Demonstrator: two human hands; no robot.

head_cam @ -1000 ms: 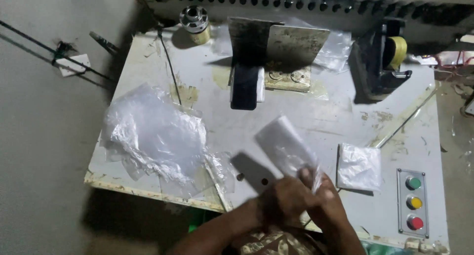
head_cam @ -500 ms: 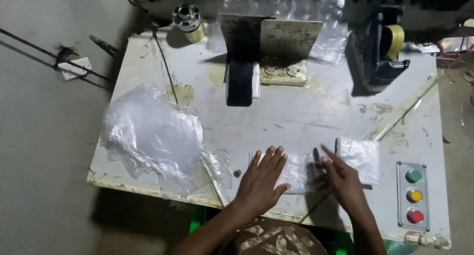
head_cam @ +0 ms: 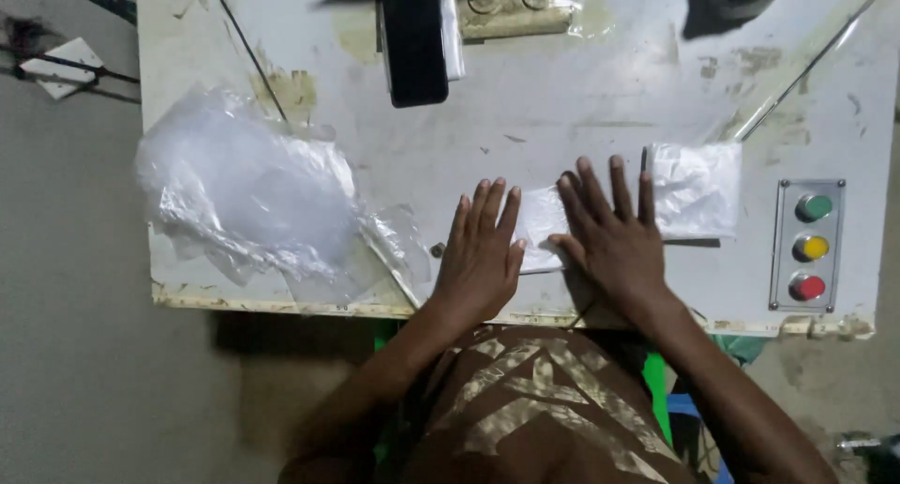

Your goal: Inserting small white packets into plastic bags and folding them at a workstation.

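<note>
My left hand (head_cam: 480, 252) and my right hand (head_cam: 609, 229) lie flat, palms down, on a small white plastic packet (head_cam: 539, 223) near the front edge of the white work table (head_cam: 562, 118). Fingers of both hands are spread and pressing the packet against the tabletop. Just right of my right hand sits a small stack of similar white packets (head_cam: 696, 189). A loose heap of clear plastic bags (head_cam: 246, 200) lies to the left of my left hand.
A black machine head (head_cam: 414, 36) with a metal plate stands at the back of the table. A panel with green, yellow and red buttons (head_cam: 809, 247) is at the right front corner. Grey floor lies to the left.
A second ago both hands held the packet raised above the table. They laid it down and now press it flat; the camera has moved in closer.
</note>
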